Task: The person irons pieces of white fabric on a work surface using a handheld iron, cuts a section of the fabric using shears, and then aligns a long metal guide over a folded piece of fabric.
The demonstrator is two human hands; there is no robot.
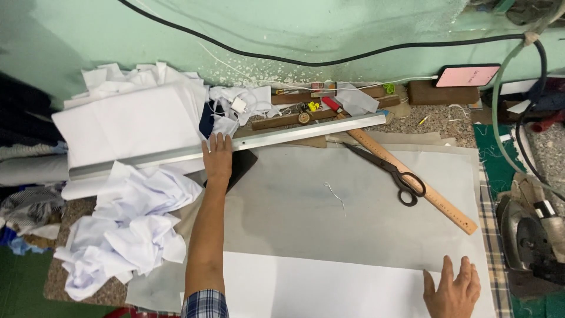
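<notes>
My left hand reaches far forward, its fingers resting on a long metal straightedge that lies across the back of the table. A dark flat piece lies just under that hand. My right hand lies flat, fingers spread, on the white fabric sheet at the near edge. A grey fabric sheet covers the middle of the table. Neither hand grips anything.
Black scissors lie over a wooden ruler at the right. Crumpled white cloth and a white fabric stack fill the left. An iron stands at the far right. A phone, cables and small tools line the wall.
</notes>
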